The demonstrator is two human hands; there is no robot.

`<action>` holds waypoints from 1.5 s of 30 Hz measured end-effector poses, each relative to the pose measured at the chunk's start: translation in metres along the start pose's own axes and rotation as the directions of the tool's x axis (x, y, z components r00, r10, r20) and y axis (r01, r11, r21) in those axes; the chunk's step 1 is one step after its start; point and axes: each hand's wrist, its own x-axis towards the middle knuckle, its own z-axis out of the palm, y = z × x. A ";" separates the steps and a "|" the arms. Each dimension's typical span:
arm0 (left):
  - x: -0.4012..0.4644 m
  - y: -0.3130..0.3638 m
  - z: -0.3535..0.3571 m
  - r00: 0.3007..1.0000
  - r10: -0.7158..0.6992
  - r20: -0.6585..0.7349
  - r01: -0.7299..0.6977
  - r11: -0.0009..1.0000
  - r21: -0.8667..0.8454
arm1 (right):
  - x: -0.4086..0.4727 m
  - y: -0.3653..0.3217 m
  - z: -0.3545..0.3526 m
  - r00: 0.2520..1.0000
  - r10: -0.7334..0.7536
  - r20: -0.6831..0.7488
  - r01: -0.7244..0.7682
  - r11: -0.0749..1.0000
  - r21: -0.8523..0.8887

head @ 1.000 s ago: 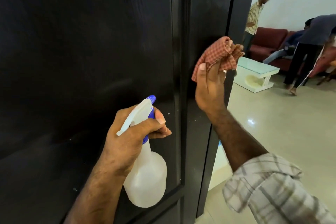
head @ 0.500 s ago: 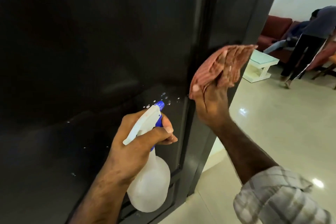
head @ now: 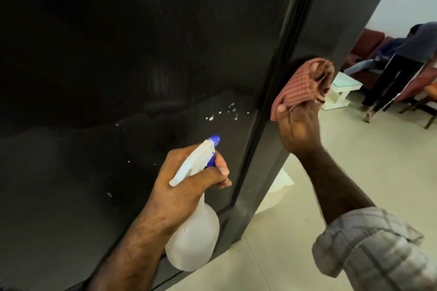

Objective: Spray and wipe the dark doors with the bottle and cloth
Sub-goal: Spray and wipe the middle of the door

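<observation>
Change since half a second ago: your view has swung slightly, so the dark door (head: 118,66) fills more of the left and the room beyond shows narrower at far right; your right hand (head: 299,125) with the cloth (head: 300,87) sits a little higher against the door's right edge; the droplets (head: 222,112) remain on the panel, in much the same cluster above the nozzle; your left hand (head: 184,186) keeps its grip on the spray bottle (head: 194,238)

Count: one door panel with its raised edge strip; one spray bottle, white body with blue nozzle; one red checked cloth; two hands, both yours; one checked sleeve (head: 376,250) on your right arm; one cluster of droplets, roughly ten, plus a few stray specks lower left; one white low table (head: 343,92), far right; one red sofa (head: 369,42) behind it; one standing person (head: 406,59) in dark trousers, bending at far right

Position: bottle neck lies inside your left fist, fingers curled round the trigger, body hanging below the hand, nozzle pointing up toward the droplets; cloth is bunched above your right hand, pinched between thumb and fingers, pressed to the door's right edge strip; bottle and cloth are apart, the strip between them
</observation>
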 end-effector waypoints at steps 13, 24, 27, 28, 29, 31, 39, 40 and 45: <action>0.006 -0.028 0.083 0.985 0.039 -0.168 -0.025 0.996 0.087 | -0.073 0.043 0.008 0.996 -0.065 0.057 0.052 0.977 0.206; -0.035 -0.057 0.140 0.956 -0.175 -0.238 0.243 0.923 0.299 | -0.144 0.008 -0.057 0.337 0.248 0.908 -0.387 -0.843 0.374; -0.041 -0.065 0.151 0.957 -0.222 -0.186 0.268 0.923 0.276 | -0.154 0.006 -0.060 0.250 0.209 0.945 -0.409 -0.862 0.299; -0.042 -0.068 0.154 0.960 -0.227 -0.164 0.265 0.924 0.275 | -0.157 0.008 -0.060 0.246 0.204 0.948 -0.409 -0.865 0.292; -0.045 -0.073 0.157 0.955 -0.244 -0.169 0.284 0.916 0.282 | -0.157 0.007 -0.063 0.245 0.187 0.951 -0.410 -0.869 0.277; -0.051 -0.083 0.164 0.905 -0.349 -0.245 0.410 0.868 0.279 | -0.160 0.007 -0.064 0.222 0.170 0.960 -0.422 -0.871 0.252; -0.057 -0.083 0.153 0.862 -0.313 -0.398 0.405 0.898 0.171 | -0.141 0.002 -0.076 0.277 0.199 0.940 -0.422 -0.854 0.305; -0.056 -0.079 0.150 0.830 -0.301 -0.470 0.389 0.916 0.101 | -0.132 0.002 -0.080 0.313 0.199 0.929 -0.416 -0.850 0.323; -0.047 -0.057 0.137 0.708 -0.132 -0.694 0.278 0.955 0.103 | -0.101 0.002 -0.084 0.426 0.222 0.877 -0.401 -0.822 0.403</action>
